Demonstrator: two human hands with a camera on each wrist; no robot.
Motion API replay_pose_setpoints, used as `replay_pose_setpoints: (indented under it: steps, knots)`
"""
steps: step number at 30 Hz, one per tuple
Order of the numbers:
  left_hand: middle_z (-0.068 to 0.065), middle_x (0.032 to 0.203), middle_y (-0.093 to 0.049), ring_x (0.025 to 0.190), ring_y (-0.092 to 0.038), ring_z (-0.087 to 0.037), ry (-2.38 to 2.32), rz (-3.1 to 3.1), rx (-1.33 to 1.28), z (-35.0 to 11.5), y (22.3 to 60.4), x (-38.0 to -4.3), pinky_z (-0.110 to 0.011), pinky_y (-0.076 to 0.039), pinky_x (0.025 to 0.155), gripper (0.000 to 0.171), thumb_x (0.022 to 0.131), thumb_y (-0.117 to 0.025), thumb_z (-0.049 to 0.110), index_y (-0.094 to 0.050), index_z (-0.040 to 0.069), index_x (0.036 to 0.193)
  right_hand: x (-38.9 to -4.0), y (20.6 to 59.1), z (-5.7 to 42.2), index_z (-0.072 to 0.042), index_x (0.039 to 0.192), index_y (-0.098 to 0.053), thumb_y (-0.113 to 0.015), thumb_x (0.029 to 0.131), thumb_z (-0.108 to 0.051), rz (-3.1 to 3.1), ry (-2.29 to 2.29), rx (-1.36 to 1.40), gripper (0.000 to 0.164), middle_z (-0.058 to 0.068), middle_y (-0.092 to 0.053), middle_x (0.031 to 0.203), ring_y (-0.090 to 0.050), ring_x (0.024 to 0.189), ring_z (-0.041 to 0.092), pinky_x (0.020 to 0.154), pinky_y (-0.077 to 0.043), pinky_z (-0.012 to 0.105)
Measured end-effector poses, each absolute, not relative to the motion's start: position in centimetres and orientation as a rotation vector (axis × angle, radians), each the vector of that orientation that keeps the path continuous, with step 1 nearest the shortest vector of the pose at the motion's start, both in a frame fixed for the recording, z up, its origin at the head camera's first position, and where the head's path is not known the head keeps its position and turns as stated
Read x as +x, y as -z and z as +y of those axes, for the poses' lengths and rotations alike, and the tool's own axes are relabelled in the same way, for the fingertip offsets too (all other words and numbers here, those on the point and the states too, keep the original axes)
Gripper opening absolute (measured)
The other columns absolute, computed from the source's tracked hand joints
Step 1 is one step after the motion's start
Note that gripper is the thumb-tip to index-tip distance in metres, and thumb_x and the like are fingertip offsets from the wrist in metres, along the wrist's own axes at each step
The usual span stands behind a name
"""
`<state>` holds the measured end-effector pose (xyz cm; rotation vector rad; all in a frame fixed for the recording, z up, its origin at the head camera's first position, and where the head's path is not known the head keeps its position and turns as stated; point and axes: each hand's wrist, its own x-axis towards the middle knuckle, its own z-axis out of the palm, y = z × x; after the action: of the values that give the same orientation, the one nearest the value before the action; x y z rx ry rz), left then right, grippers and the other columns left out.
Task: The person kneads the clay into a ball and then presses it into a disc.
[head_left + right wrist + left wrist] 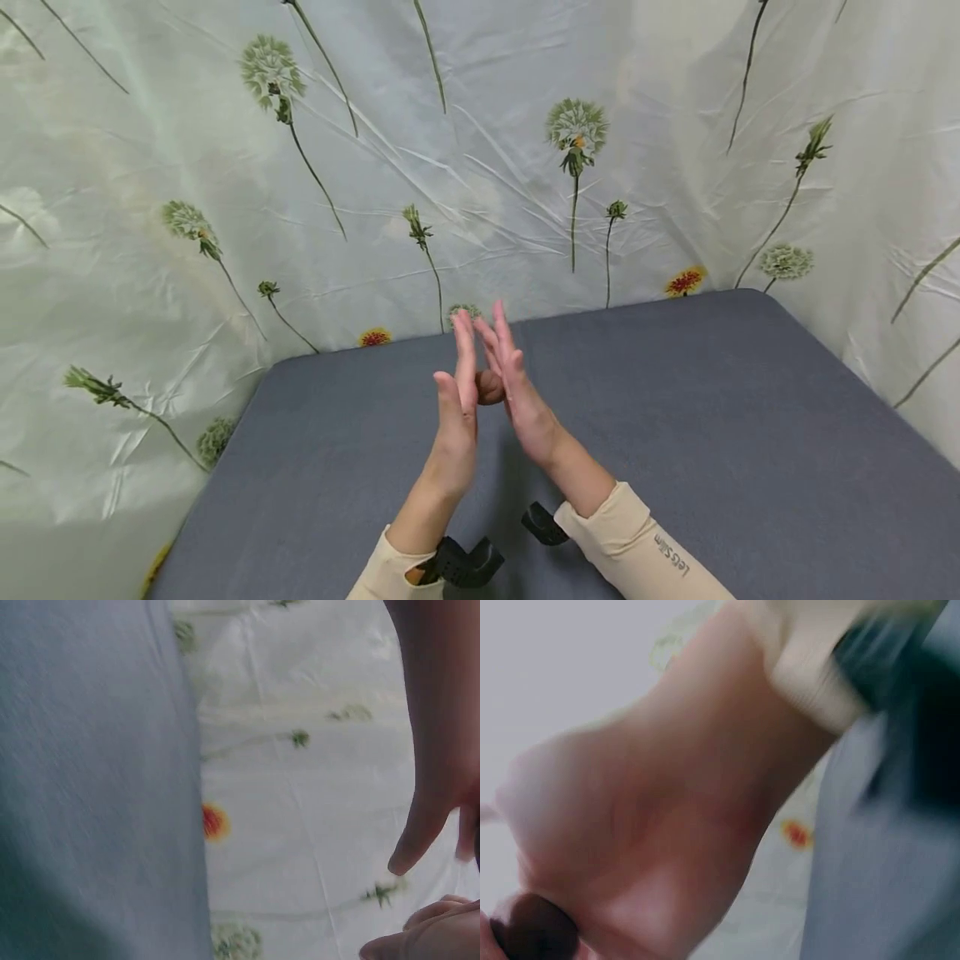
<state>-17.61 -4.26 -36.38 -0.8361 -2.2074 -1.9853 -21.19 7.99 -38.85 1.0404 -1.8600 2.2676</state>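
Observation:
A small brown ball (491, 388) sits between the two palms, raised above the grey table. My left hand (459, 417) stands upright on its left, fingers straight and pointing up, palm against it. From the other side my right hand (525, 408) leans in, its fingers also straight and its palm facing the ball. The fingertips of both hands come close together at the top. In the left wrist view the dark ball (536, 930) shows at the lower left corner beside the palm. The right wrist view has parts of both hands along its right edge, with most of the ball out of frame.
The grey table (675, 417) spreads under and around the hands. A pale curtain (495, 217) printed with dandelions hangs behind it and down both sides. Black wrist cameras (468, 562) are strapped at the cream sleeves (637, 542).

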Motion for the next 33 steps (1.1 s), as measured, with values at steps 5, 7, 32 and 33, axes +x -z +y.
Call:
replay_pose_setpoints:
  steps: [5,7,32,33]
  knots:
    - [0.01,0.179,0.022,0.167,0.02,-0.021,1.992,-2.171,-0.749,-5.3,36.6,-18.9,-0.066,0.011,0.13,0.098,0.097,0.003,0.087,0.02,0.024,0.17,-20.0,38.6,6.6,-0.018,0.174,0.01,-0.009,0.106,-0.079,-1.876,-2.129,1.086,0.093,0.011,-0.002,0.183,-0.001,0.17,0.034,0.129,-0.006,0.072]
    - [0.008,0.179,0.022,0.167,0.021,-0.022,1.996,-2.173,-0.787,-4.8,36.9,-18.7,-0.067,0.012,0.13,0.097,0.098,0.003,0.087,0.021,0.024,0.17,-20.1,38.1,7.1,-0.015,0.174,0.006,-0.01,0.106,-0.079,-1.832,-2.123,1.043,0.095,0.013,-0.005,0.182,-0.003,0.169,0.035,0.13,-0.005,0.07]
    - [0.005,0.181,0.015,0.167,0.02,-0.027,1.921,-2.274,-0.795,-4.1,38.0,-17.8,-0.073,0.006,0.128,0.087,0.103,0.004,0.078,0.026,0.025,0.167,-20.0,37.1,8.1,-0.017,0.173,0.01,-0.008,0.103,-0.083,-1.817,-2.089,0.984,0.098,0.007,-0.009,0.183,0.001,0.17,0.03,0.13,0.004,0.069]
    - [0.005,0.181,0.016,0.167,0.02,-0.027,1.909,-2.269,-0.819,-3.8,38.1,-17.5,-0.073,0.005,0.129,0.084,0.105,0.004,0.076,0.027,0.024,0.167,-20.3,37.1,8.4,-0.016,0.173,0.01,-0.007,0.102,-0.084,-1.823,-2.117,0.98,0.099,0.007,-0.007,0.183,0.001,0.17,0.029,0.131,0.003,0.069]
